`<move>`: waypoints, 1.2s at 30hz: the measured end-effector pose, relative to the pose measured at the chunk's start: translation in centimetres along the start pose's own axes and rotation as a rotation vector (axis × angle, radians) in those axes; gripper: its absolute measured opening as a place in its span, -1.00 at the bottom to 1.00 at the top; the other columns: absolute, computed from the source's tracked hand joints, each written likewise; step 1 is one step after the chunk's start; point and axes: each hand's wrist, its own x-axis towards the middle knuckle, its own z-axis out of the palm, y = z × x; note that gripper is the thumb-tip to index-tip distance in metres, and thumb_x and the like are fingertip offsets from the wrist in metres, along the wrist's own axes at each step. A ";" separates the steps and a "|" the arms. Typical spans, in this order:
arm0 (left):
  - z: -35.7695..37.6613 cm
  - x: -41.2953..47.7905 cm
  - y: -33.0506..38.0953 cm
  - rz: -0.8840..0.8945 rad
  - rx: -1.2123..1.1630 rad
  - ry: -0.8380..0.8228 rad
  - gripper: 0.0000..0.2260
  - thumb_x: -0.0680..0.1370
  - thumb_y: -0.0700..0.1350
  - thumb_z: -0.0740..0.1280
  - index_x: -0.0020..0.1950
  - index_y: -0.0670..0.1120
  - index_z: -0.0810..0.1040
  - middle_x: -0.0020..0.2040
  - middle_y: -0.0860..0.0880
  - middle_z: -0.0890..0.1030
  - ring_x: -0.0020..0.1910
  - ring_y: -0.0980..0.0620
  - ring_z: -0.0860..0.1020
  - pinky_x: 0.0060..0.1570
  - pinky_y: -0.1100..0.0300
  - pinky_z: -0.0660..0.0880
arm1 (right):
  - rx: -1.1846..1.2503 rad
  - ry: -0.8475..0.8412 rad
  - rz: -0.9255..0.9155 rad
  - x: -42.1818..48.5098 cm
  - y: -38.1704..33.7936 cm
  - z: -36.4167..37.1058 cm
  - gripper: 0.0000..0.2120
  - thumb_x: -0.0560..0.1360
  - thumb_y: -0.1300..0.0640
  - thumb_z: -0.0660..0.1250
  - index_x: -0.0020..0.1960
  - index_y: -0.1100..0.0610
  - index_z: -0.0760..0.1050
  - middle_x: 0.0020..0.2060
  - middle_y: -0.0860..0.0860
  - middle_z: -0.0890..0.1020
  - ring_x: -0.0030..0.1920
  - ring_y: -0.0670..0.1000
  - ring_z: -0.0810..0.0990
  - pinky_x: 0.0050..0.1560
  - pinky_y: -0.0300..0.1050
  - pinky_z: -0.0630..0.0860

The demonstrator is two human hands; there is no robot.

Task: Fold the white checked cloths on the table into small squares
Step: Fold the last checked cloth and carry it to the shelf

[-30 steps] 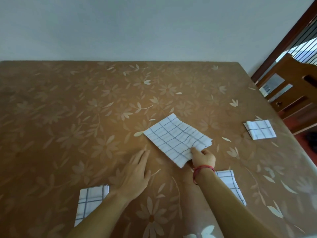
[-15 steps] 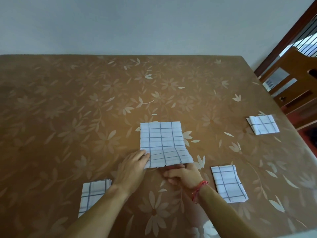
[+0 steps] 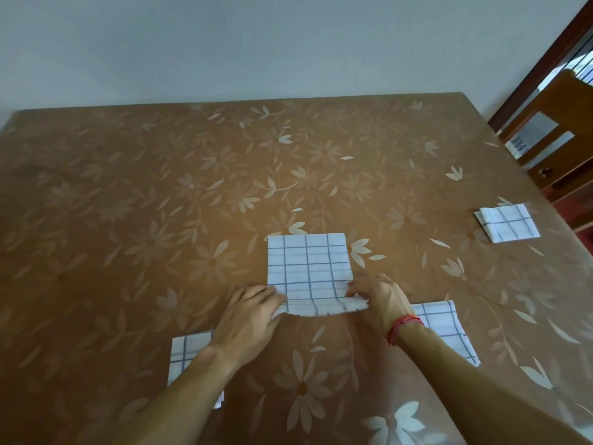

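**Both hands on centre cloth, near edge**

Table (image 3: 128,220): brown, flower pattern. Left cloth (image 3: 187,354): folded, near left, partly hidden by the left forearm. Left hand (image 3: 250,316): fingers curled, grasping the near left corner of the centre cloth (image 3: 308,271). That cloth lies flat mid-table, its near edge slightly raised. Right hand (image 3: 375,300): grasping the near right corner; red band (image 3: 405,324) on the wrist. Right cloth (image 3: 442,326): folded, partly under the right forearm. Far cloth (image 3: 507,226): folded, by the table's right edge, well apart
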 end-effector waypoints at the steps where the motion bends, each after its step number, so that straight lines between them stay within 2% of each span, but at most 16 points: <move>1: -0.4 0.2 0.0 -0.045 -0.068 -0.012 -0.67 0.57 0.06 0.13 0.18 -0.01 0.58 0.15 0.05 0.62 0.24 0.05 0.47 0.24 0.07 0.35 | -0.022 0.027 0.002 -0.7 -1.3 -0.5 -0.85 0.26 -0.08 0.49 -0.22 -0.08 0.60 -0.25 -0.18 0.66 -0.08 -0.05 0.58 -0.04 -0.17 0.52; 3: -0.9 0.7 0.2 -0.122 -0.107 -0.012 -0.68 0.54 0.05 0.21 0.20 -0.05 0.56 0.09 0.05 0.61 0.19 0.04 0.48 0.23 0.08 0.33 | -0.018 0.177 -0.043 -1.1 -2.0 -0.7 -0.85 0.39 -0.12 0.36 -0.26 -0.07 0.59 -0.29 -0.17 0.64 -0.15 -0.06 0.54 -0.17 -0.19 0.51; 5: -1.2 1.2 0.4 -0.150 -0.140 -0.004 -0.71 0.51 -0.03 0.31 0.21 -0.07 0.55 0.03 0.06 0.59 0.13 0.00 0.51 0.16 0.07 0.39 | 0.067 0.199 -0.058 -1.1 -2.3 -1.2 -0.89 0.33 -0.10 0.43 -0.22 -0.09 0.59 -0.28 -0.15 0.64 -0.15 -0.07 0.56 -0.17 -0.20 0.52; 8: -1.1 1.8 0.5 -0.245 -0.276 0.034 -0.66 0.50 -0.19 0.39 0.27 -0.07 0.52 0.01 0.11 0.54 0.11 0.00 0.53 0.07 0.01 0.52 | 0.089 0.139 -0.028 -0.5 -2.2 -2.0 -0.75 0.20 -0.06 0.54 -0.19 -0.09 0.54 -0.31 -0.17 0.62 -0.25 -0.16 0.55 -0.26 -0.36 0.44; 11: -0.3 2.6 -0.1 -0.303 -0.272 0.115 -0.66 0.48 -0.24 0.41 0.24 -0.07 0.54 0.01 0.11 0.59 0.12 0.02 0.52 0.15 0.06 0.46 | 0.127 0.135 -0.011 0.2 -2.3 -2.4 -0.89 0.37 0.07 0.42 -0.13 -0.06 0.54 -0.34 -0.18 0.59 -0.27 -0.10 0.54 -0.32 -0.35 0.35; 14: 0.0 3.6 -0.3 -0.384 -0.320 0.142 -0.69 0.47 -0.22 0.42 0.20 -0.03 0.54 -0.05 0.11 0.55 0.02 0.05 0.53 0.05 0.11 0.49 | 0.130 0.141 0.024 1.4 -2.3 -2.4 -0.96 0.48 0.10 0.31 -0.09 0.01 0.53 -0.36 -0.16 0.53 -0.28 -0.08 0.52 -0.34 -0.30 0.32; 17: 0.5 4.5 -0.8 -0.437 -0.335 0.178 -0.79 0.46 -0.19 0.43 0.04 0.00 0.53 -0.20 0.14 0.61 -0.17 0.13 0.57 -0.12 0.11 0.54 | 0.131 0.141 0.062 2.5 -2.5 -2.3 -0.91 0.50 0.03 0.28 -0.14 0.03 0.48 -0.39 -0.17 0.50 -0.33 -0.13 0.46 -0.39 -0.36 0.27; 21: 1.0 5.3 -1.4 -0.438 -0.293 0.195 -0.84 0.48 -0.14 0.40 0.01 0.02 0.49 -0.30 0.11 0.58 -0.26 0.10 0.55 -0.23 0.07 0.52 | 0.182 0.134 0.102 3.8 -2.6 -1.9 -0.93 0.50 -0.01 0.29 -0.11 -0.03 0.44 -0.35 -0.18 0.55 -0.26 -0.11 0.50 -0.35 -0.32 0.31; 26: 1.5 5.7 -2.2 -0.335 -0.122 0.215 -0.82 0.50 -0.10 0.36 0.09 0.00 0.50 -0.33 0.12 0.54 -0.25 0.03 0.52 -0.10 -0.01 0.46 | 0.148 0.140 0.165 4.9 -2.7 -1.4 -0.89 0.48 -0.06 0.29 -0.08 -0.03 0.47 -0.26 -0.15 0.62 -0.15 -0.01 0.57 -0.14 -0.11 0.52; 30: 1.6 5.9 -2.5 -0.272 0.049 0.167 -0.74 0.54 -0.07 0.33 0.22 -0.01 0.47 -0.19 0.07 0.59 -0.12 -0.01 0.52 0.01 0.06 0.32 | 0.124 0.148 0.185 5.2 -2.8 -1.2 -0.89 0.48 -0.06 0.28 -0.09 -0.03 0.48 -0.23 -0.14 0.63 -0.15 0.00 0.58 -0.13 -0.07 0.55; 33: 1.7 6.0 -2.9 -0.217 0.194 0.200 -0.59 0.46 -0.08 0.43 0.28 -0.11 0.48 -0.04 -0.05 0.57 -0.05 -0.08 0.51 -0.02 0.02 0.43 | 0.099 0.150 0.199 5.3 -3.0 -1.2 -0.89 0.48 -0.07 0.27 -0.09 -0.05 0.48 -0.21 -0.14 0.62 -0.16 0.00 0.57 -0.17 -0.09 0.54; 34: 1.8 6.1 -3.1 -0.176 0.227 0.201 -0.53 0.45 -0.08 0.43 0.33 -0.15 0.45 0.07 -0.09 0.55 0.02 -0.09 0.51 -0.01 0.00 0.47 | 0.090 0.152 0.203 5.3 -3.0 -1.2 -0.89 0.48 -0.08 0.27 -0.09 -0.06 0.47 -0.20 -0.13 0.62 -0.16 0.00 0.58 -0.17 -0.09 0.55; 36: 1.8 6.4 -3.5 -0.067 0.278 0.145 -0.47 0.50 -0.11 0.35 0.44 -0.21 0.35 0.34 -0.14 0.44 0.29 -0.13 0.44 0.15 -0.02 0.49 | 0.076 0.153 0.207 5.3 -3.1 -1.2 -0.89 0.47 -0.09 0.26 -0.10 -0.07 0.46 -0.18 -0.11 0.63 -0.16 0.01 0.59 -0.17 -0.06 0.57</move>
